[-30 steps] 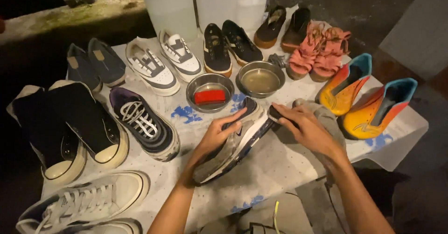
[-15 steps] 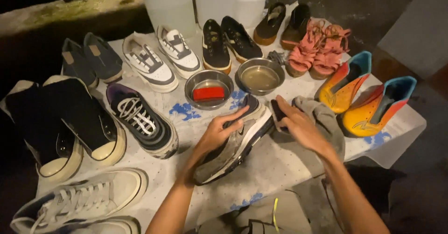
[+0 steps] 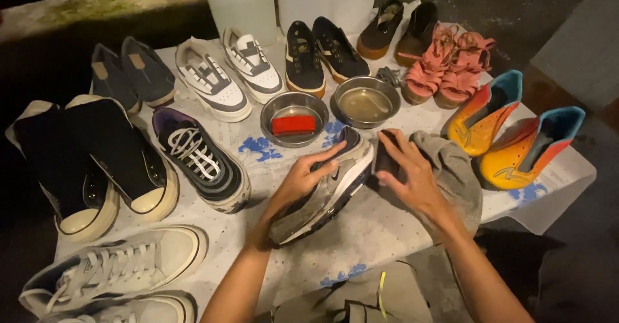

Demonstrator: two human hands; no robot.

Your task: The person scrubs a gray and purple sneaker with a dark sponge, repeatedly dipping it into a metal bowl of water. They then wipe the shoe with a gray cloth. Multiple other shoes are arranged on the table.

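In front of the bowl with the red block (image 3: 294, 119), a grey running shoe (image 3: 322, 191) is tilted on its side on the worktop (image 3: 380, 226); it is steadied by the left hand (image 3: 300, 182), clamped over its upper, so the sole edge is exposed; a dark brush (image 3: 385, 155) is gripped by the right hand (image 3: 412, 178) against that edge; a grey cloth (image 3: 454, 175) lies right of the shoe.
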